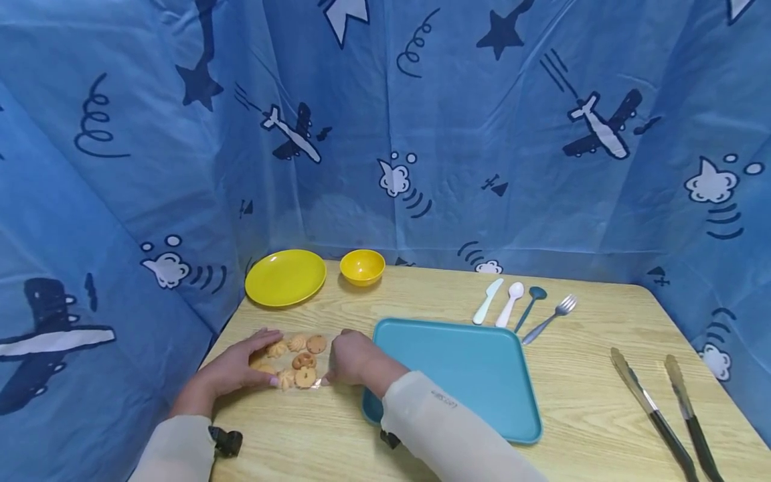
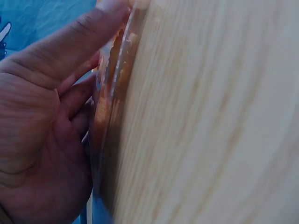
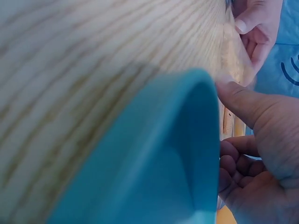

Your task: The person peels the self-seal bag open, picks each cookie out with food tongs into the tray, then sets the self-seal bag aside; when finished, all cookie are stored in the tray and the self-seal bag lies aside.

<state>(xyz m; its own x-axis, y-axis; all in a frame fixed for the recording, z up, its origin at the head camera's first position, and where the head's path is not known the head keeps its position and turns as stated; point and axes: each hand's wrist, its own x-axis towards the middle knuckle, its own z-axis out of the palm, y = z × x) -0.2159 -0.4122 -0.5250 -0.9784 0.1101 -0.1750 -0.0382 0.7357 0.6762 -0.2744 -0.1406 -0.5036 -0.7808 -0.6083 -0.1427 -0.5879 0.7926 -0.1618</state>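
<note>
A clear plastic pack of cookies [image 1: 294, 362] lies on the wooden table left of the tray, with several round, swirled and pretzel-shaped cookies showing through it. My left hand [image 1: 241, 365] holds the pack's left end, thumb at the near side and fingers at the far side. In the left wrist view the pack [image 2: 103, 109] stands between that thumb and the fingers. At the right end, my right hand [image 1: 357, 359] pinches the pack's edge, its other fingers curled. The right wrist view shows this hand [image 3: 275, 144] beside the tray's raised corner.
A teal tray [image 1: 452, 375] sits under my right forearm. Behind are a yellow plate [image 1: 286, 278] and yellow bowl [image 1: 363, 268]. A knife [image 1: 486, 302], white spoon [image 1: 509, 304], dark spoon [image 1: 530, 308] and fork [image 1: 551, 319] lie beyond the tray; tongs [image 1: 653, 412] rest right.
</note>
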